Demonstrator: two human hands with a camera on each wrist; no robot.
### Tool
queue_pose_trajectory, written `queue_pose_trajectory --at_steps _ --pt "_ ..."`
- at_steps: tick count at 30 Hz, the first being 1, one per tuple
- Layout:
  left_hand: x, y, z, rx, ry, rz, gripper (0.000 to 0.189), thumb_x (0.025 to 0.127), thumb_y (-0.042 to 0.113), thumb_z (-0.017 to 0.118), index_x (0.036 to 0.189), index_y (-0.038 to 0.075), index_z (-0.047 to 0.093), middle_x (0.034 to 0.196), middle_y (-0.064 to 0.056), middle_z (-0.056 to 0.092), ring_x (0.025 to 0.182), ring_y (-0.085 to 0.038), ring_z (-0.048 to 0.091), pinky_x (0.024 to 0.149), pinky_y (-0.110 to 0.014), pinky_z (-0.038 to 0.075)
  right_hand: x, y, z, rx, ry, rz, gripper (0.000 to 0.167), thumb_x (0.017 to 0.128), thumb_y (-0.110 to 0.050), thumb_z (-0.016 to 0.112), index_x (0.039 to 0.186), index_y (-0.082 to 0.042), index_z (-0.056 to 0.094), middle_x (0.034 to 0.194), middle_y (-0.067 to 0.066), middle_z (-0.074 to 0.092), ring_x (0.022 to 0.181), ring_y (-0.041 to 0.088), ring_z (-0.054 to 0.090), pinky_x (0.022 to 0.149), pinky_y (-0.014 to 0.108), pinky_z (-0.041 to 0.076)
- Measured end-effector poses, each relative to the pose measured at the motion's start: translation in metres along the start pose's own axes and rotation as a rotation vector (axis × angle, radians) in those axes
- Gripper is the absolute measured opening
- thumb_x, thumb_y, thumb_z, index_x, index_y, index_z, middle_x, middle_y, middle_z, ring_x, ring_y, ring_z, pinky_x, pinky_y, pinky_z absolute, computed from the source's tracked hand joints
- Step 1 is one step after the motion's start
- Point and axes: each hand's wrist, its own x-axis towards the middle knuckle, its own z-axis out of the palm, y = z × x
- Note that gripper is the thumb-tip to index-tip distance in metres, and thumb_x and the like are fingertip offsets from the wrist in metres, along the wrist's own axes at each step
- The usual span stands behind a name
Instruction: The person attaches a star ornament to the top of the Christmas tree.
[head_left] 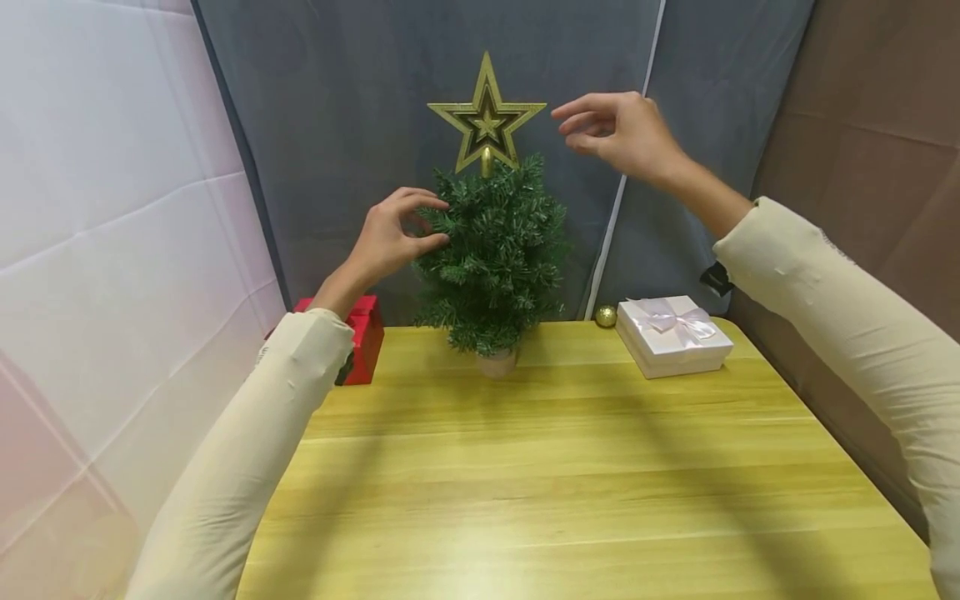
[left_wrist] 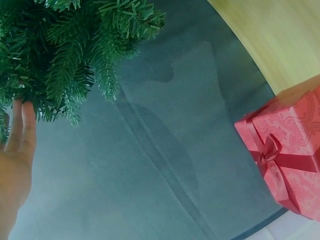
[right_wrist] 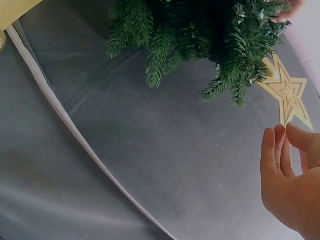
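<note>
A small green Christmas tree (head_left: 495,250) stands upright in a pale pot (head_left: 497,363) near the table's back edge. On its top sits a gold star (head_left: 487,125), tilted slightly. My left hand (head_left: 393,229) is at the tree's upper left branches, its fingertips among the needles and the thumb apart from the fingers. In the left wrist view, two fairly straight fingers (left_wrist: 27,125) reach into the greenery. To the right of the star, my right hand (head_left: 618,133) hovers in the air with loosely bent fingers and nothing in them; a gap separates it from the star's right point.
A red gift box (head_left: 366,342) with a ribbon stands at the back left, partly behind my left forearm. At the back right are a gold ball ornament (head_left: 606,316) and a white gift box (head_left: 675,337) with a bow. Grey cloth (head_left: 352,100) hangs behind the wooden table (head_left: 525,483).
</note>
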Motion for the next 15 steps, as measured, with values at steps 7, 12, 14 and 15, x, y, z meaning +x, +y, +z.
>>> queue_pose_trajectory --at_steps 7,12,14,15 --pt "0.002 0.000 -0.003 0.024 0.012 0.010 0.044 0.090 0.017 0.084 0.132 0.012 0.071 0.150 -0.005 0.052 0.100 -0.021 0.068 0.082 -0.035 0.059 -0.009 0.005 0.008 0.002 0.002 -0.005 0.036 0.101 -0.018 0.072 0.136 -0.016 0.070 0.123 0.008 0.075 0.098 -0.001 0.070 0.083 0.020 0.052" --pt "0.002 0.003 -0.006 0.039 0.017 0.017 0.045 0.090 0.017 0.084 0.133 0.012 0.071 0.149 -0.006 0.052 0.100 -0.022 0.068 0.083 -0.037 0.059 -0.014 0.011 0.015 0.030 -0.007 0.005 0.035 0.100 -0.017 0.073 0.135 -0.015 0.071 0.122 0.009 0.075 0.096 -0.001 0.070 0.082 0.020 0.051" --pt "0.001 0.005 -0.007 0.047 0.022 0.021 0.045 0.090 0.017 0.084 0.133 0.012 0.071 0.149 -0.007 0.053 0.100 -0.022 0.068 0.083 -0.038 0.059 -0.016 0.013 0.017 0.034 -0.013 0.006 0.035 0.100 -0.018 0.073 0.135 -0.015 0.071 0.122 0.009 0.075 0.096 0.000 0.070 0.083 0.020 0.051" --pt "0.001 0.005 -0.008 0.048 0.024 0.021 0.044 0.090 0.017 0.084 0.132 0.011 0.071 0.149 -0.007 0.053 0.100 -0.022 0.069 0.083 -0.039 0.059 -0.017 0.014 0.018 0.036 -0.015 0.007 0.035 0.100 -0.018 0.073 0.135 -0.015 0.071 0.122 0.009 0.075 0.096 0.000 0.070 0.083 0.021 0.051"
